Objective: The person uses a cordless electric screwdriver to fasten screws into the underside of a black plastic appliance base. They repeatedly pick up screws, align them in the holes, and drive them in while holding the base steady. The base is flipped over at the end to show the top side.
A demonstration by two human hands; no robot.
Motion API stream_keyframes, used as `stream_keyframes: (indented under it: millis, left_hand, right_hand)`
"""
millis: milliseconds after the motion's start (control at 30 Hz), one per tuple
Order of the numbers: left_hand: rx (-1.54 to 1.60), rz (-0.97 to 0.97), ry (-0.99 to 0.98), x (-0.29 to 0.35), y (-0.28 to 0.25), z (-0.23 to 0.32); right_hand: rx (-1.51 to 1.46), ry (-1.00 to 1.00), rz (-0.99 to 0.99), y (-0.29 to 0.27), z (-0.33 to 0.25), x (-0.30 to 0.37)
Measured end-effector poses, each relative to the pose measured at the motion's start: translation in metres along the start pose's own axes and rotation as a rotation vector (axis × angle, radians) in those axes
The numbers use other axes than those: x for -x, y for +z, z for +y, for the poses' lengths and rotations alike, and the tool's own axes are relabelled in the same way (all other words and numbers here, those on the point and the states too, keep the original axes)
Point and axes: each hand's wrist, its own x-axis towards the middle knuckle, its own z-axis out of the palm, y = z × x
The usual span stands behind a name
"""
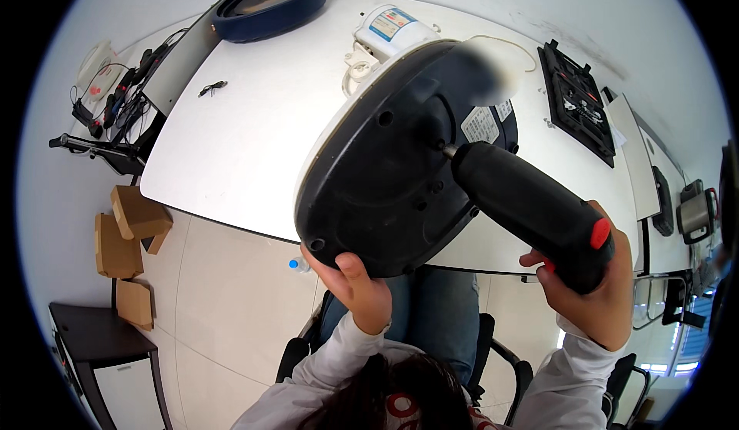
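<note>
The person is tipping a round appliance (pixel 385 176) up on edge, its dark underside facing them, the left hand (pixel 358 287) gripping its lower rim. The right hand (pixel 593 291) is closed around a black electric screwdriver (pixel 531 210), whose bit is sitting in a screw hole near the middle of the base. Judging by that, the base screws are only partly dealt with; holes nearer the left hand look untouched. A blurred patch beyond the screwdriver is hiding the appliance's far edge, and whether any screw is out I cannot tell
</note>
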Motion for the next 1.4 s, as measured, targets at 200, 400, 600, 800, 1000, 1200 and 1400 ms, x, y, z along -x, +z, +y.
stream_keyframes:
  millis: [200, 400, 600, 800, 1000, 1200, 1400]
  left_hand:
    - [-0.091, -0.095, 0.047, 0.006, -0.006, -0.011]
    - [-0.110, -0.152, 0.086, 0.009, -0.006, -0.014]
    - [-0.088, -0.184, 0.094, 0.011, -0.006, -0.016]
    - [-0.110, -0.195, 0.109, 0.009, -0.007, -0.014]
    - [-0.114, -0.212, 0.103, 0.010, -0.006, -0.014]
    - [-0.129, -0.188, 0.107, 0.010, -0.008, -0.014]
    - [-0.179, -0.126, 0.127, 0.011, -0.007, -0.018]
  right_hand:
    - [0.075, 0.031, -0.087, -0.022, -0.010, -0.005]
    - [-0.149, 0.273, -0.091, -0.024, -0.011, -0.009]
    - [-0.183, 0.242, 0.011, 0.002, -0.002, 0.011]
    - [-0.267, 0.323, -0.005, 0.003, -0.004, 0.009]
    - [-0.275, 0.304, -0.011, 0.000, -0.003, 0.007]
    - [-0.251, 0.294, -0.011, -0.002, 0.000, 0.004]
    - [-0.223, 0.276, -0.030, -0.002, -0.002, 0.000]
